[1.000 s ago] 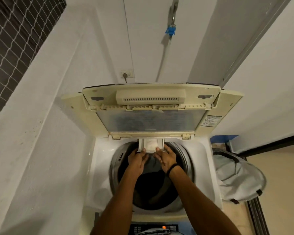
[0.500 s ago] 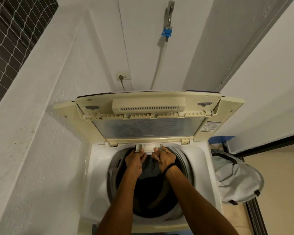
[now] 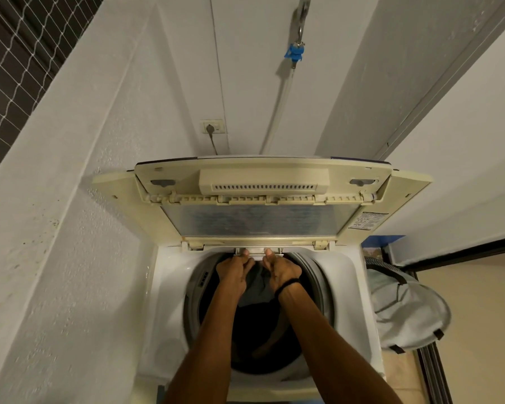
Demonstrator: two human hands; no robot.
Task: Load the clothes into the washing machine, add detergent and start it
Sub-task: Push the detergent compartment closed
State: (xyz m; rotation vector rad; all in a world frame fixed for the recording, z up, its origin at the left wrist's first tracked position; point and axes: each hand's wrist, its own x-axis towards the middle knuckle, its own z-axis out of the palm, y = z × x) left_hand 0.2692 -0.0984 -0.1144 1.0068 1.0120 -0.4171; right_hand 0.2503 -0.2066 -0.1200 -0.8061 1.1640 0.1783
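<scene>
A white top-loading washing machine stands with its cream lid folded up against the wall. Dark and grey clothes lie in the drum. At the back rim of the opening, the white detergent drawer is pushed almost fully in, with only its front edge showing. My left hand and my right hand hold that front edge side by side, thumbs on top and fingers hidden underneath. A black band sits on my right wrist.
A pale grey laundry basket leans beside the machine on the right. A tap with a blue fitting and its hose hang on the wall behind, next to a socket with a plug. A white wall closes in on the left.
The detergent drawer has slid back into its slot under the lid hinge, and both hands moved forward with it. The view tilted slightly downward.
</scene>
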